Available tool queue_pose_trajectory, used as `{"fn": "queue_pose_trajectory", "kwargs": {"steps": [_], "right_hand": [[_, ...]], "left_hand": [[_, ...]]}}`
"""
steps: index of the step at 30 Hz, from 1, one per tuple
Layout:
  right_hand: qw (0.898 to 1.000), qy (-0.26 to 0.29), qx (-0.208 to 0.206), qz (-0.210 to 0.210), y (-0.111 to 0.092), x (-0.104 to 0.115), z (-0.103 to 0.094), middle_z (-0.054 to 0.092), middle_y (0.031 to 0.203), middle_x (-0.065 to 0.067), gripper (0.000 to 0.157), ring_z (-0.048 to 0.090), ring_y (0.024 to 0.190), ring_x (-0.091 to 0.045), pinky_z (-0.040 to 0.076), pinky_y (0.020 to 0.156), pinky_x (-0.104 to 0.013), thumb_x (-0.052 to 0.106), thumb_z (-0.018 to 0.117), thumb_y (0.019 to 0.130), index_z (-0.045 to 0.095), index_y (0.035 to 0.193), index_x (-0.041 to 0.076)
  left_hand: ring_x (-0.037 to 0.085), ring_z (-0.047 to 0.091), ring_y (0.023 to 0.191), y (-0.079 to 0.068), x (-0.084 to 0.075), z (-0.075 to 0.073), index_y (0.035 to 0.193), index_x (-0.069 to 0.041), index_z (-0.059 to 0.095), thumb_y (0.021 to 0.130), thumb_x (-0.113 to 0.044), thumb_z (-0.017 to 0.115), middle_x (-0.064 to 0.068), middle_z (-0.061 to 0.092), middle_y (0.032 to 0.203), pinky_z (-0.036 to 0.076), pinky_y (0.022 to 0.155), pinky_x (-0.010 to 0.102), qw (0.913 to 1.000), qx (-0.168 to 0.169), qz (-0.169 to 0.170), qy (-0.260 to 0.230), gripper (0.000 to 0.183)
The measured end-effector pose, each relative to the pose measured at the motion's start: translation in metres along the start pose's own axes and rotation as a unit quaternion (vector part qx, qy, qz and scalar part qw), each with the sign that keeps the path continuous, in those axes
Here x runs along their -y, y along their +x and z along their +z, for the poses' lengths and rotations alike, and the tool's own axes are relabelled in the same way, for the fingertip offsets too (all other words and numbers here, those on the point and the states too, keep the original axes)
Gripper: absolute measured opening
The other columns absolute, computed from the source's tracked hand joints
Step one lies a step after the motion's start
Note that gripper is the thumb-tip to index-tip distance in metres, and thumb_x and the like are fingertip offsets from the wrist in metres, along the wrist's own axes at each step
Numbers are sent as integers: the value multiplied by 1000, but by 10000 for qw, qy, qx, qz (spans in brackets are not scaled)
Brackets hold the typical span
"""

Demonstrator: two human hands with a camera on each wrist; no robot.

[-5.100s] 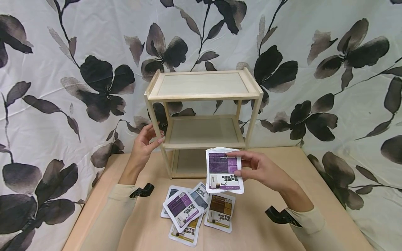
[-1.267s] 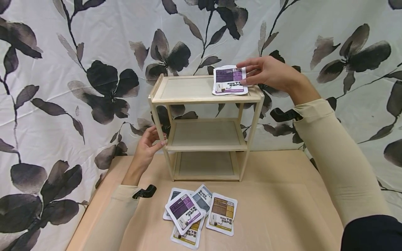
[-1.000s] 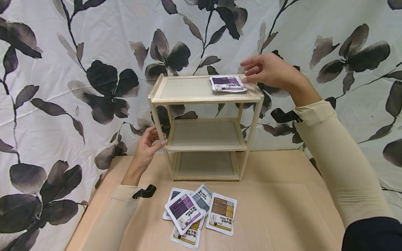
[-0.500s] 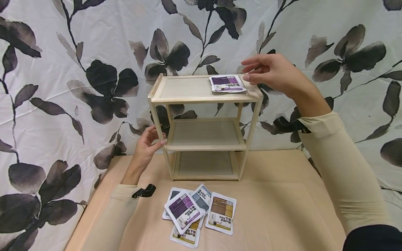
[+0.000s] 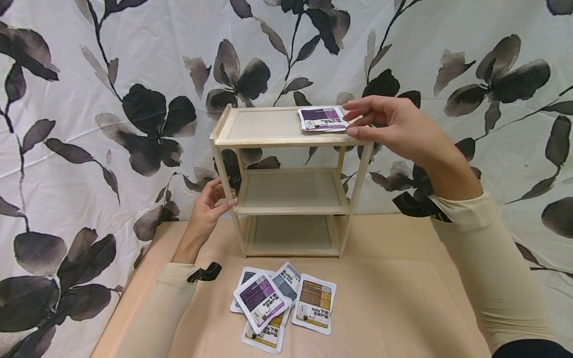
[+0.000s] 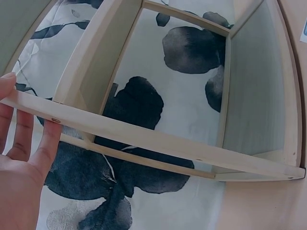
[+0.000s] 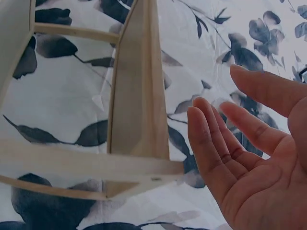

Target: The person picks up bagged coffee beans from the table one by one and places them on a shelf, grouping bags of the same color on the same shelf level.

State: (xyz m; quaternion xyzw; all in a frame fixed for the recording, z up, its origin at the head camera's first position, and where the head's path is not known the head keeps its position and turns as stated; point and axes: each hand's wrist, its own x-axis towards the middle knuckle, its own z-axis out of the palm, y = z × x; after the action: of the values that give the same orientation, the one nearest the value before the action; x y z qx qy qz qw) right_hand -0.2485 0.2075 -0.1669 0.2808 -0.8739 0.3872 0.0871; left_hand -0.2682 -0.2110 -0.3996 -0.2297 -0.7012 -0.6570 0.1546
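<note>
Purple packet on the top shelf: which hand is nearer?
Right. The right hand is beside the purple packet, at its right edge; the left hand is lower and farther left, gripping the wooden rack by its left front post.

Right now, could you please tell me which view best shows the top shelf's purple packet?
The head view: the purple packet lies on the top shelf there, its printed face largely uncovered. Neither wrist view shows it.

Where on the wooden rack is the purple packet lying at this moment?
In the head view, the purple packet lies on the top shelf of the wooden rack, near its right end, beside the right hand.
</note>
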Motion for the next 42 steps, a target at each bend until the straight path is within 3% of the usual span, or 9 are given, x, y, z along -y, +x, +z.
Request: {"fn": "queue_pose_trajectory", "kwargs": {"steps": [4,8,11,19,24,33,39,42], "right_hand": [[9997,128,156,-119,-4,-1,10,64,131,-8,49,64,108,-12,52,79,-16,20,73,96,58,142,11],[9977,421,465,-256,-4,-5,20,65,128,-7,48,66,109,-16,55,84,-18,14,72,96,57,141,8],[9944,703,741,-283,-4,-8,28,66,127,-8,50,67,111,-19,56,86,-21,10,72,95,56,142,7],[9793,1216,1531,-529,-2,-18,50,64,132,-10,54,62,120,-23,55,93,-26,8,73,94,54,145,10],[9689,1440,1888,-695,-3,-24,61,62,135,-12,58,60,124,-24,52,99,-29,9,73,94,52,147,11],[9521,1782,2350,-805,-3,-36,84,62,137,-6,58,58,128,-23,52,102,-37,12,73,94,52,148,13],[9370,2180,2616,-778,-6,-46,99,62,135,-9,57,58,126,-33,53,101,-40,8,73,93,53,146,10],[9301,2346,2730,-731,-8,-53,108,63,133,-12,56,58,125,-38,54,100,-40,7,73,94,53,146,10]], "left_hand": [[41,56,112,0,1,0,142,-10,51,92,7,69,26,59,120,51,92,29,10000,1,-20,4,56],[42,56,112,0,2,0,142,-10,50,92,7,68,8,64,116,51,92,28,10000,-4,-46,-1,55],[41,56,113,0,2,0,142,-10,50,92,6,68,2,65,115,51,92,28,10000,-7,-56,-6,55],[35,58,111,1,4,0,142,-9,50,92,7,68,30,57,121,51,92,28,10000,-14,-18,-23,55],[42,57,113,2,3,1,142,-10,50,92,6,69,28,58,121,52,91,27,10000,-8,-51,12,56],[41,58,113,5,4,1,142,-7,49,91,8,68,34,55,121,54,90,27,10000,1,-81,-27,56],[33,60,110,6,2,2,143,0,46,92,8,67,34,55,120,55,90,26,10000,36,-39,-21,56],[27,61,109,6,2,2,143,-3,47,92,8,67,33,55,121,54,91,25,10000,45,-29,12,55]]}}
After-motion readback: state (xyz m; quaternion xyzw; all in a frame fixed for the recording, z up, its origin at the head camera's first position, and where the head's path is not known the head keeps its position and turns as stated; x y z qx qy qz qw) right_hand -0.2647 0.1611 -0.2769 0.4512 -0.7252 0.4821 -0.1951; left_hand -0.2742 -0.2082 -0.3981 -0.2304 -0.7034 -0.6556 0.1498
